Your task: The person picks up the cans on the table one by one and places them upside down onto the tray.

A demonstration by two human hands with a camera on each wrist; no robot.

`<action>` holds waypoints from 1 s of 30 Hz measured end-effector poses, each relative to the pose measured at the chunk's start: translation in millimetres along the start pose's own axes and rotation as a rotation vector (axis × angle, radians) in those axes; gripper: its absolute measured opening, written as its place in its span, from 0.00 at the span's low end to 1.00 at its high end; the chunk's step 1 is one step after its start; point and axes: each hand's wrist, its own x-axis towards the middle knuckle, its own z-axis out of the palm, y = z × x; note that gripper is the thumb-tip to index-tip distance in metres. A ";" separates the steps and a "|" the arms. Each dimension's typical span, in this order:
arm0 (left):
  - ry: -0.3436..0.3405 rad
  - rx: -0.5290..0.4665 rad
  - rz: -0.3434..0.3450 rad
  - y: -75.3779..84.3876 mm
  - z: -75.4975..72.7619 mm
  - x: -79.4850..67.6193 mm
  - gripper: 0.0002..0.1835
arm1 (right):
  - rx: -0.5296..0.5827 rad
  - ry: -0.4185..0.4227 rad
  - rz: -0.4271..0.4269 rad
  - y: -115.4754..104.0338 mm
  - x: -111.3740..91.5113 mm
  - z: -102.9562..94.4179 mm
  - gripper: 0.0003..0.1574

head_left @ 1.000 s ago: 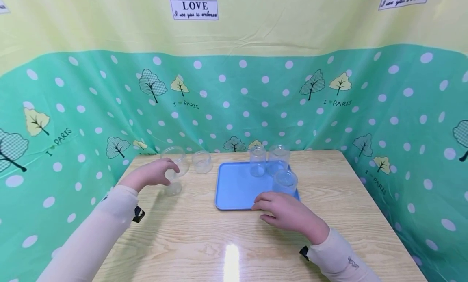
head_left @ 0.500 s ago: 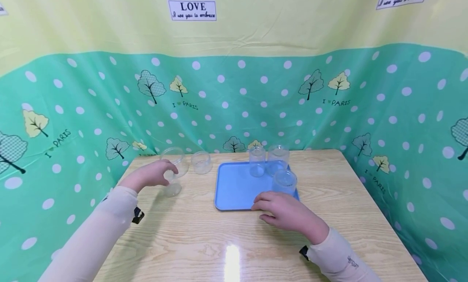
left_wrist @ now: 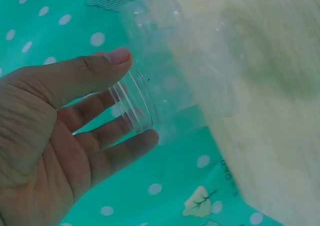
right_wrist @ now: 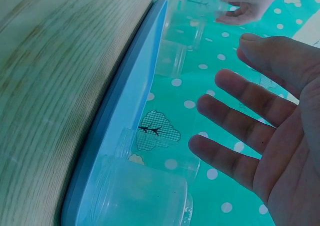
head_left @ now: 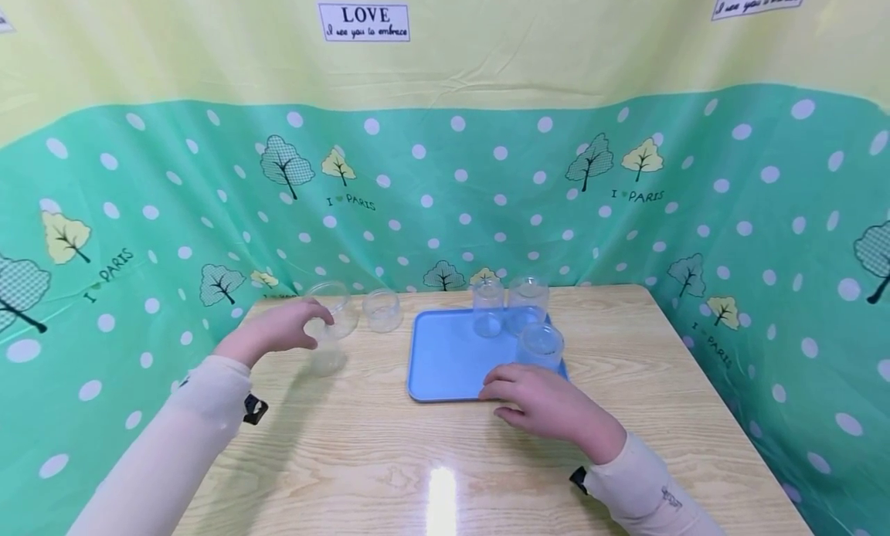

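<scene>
My left hand (head_left: 281, 331) has its thumb and fingers on opposite sides of the mouth of a clear jar (left_wrist: 175, 91). That jar (head_left: 327, 360) stands left of the blue tray (head_left: 445, 358), its upper part partly hidden by the fingers. In the left wrist view the fingertips lie right at the jar's rim. My right hand (head_left: 542, 405) hovers at the tray's near edge, fingers relaxed and apart and holding nothing. On the tray's right side are a slim jar (head_left: 489, 308), a wider jar (head_left: 528, 300) and a short wide jar (head_left: 542, 347).
A large clear jar (head_left: 337, 304) and a low clear jar (head_left: 382, 312) stand at the table's back left. A polka-dot curtain (head_left: 445, 181) rises behind and beside the wooden table (head_left: 361, 443).
My left hand has shifted slightly left, while the jar at its fingers stays in nearly the same place. My right hand and the jars on the tray have not moved.
</scene>
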 end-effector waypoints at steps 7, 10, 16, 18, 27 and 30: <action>0.048 -0.007 0.007 10.9 -14.4 -4.8 0.23 | -0.002 0.009 0.015 2.4 -1.5 -2.1 0.17; 0.067 0.005 0.011 13.8 -15.7 -6.2 0.23 | 0.003 0.012 0.024 2.7 -2.2 -3.0 0.17; 0.083 -0.012 0.017 20.3 -12.4 -9.4 0.23 | 0.003 0.022 0.031 3.1 -2.4 -4.2 0.17; 0.088 -0.009 0.032 22.1 -10.6 -10.7 0.23 | 0.000 0.022 0.036 3.3 -2.3 -4.5 0.17; 0.187 -0.004 0.125 25.3 -0.6 -13.8 0.23 | 0.007 -0.001 0.090 7.2 -3.6 -9.1 0.17; 0.211 -0.028 0.130 25.6 2.9 -15.3 0.23 | 0.009 0.006 0.097 9.4 -4.4 -10.3 0.18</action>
